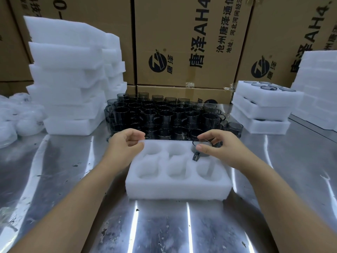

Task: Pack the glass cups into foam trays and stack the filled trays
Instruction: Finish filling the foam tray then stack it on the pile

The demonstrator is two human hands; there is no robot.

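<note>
The foam tray (pixel 178 187) is lying on the steel counter (pixel 73 179), near centre. The left hand (pixel 125 145) is pinching the tray's far left corner, its fingers (pixel 133 133) curling inward. The right hand (pixel 220 150) is gripping a dark glass cup (pixel 202 146) at the rim between thumb and fingertips. The cup is sitting partly in the far right cavity, handle pointing near. Loose cups (pixel 164 114) are standing crowded just beyond the tray. Empty trays (pixel 67 79) are standing stacked far left, and filled trays (pixel 262 106) far right.
</note>
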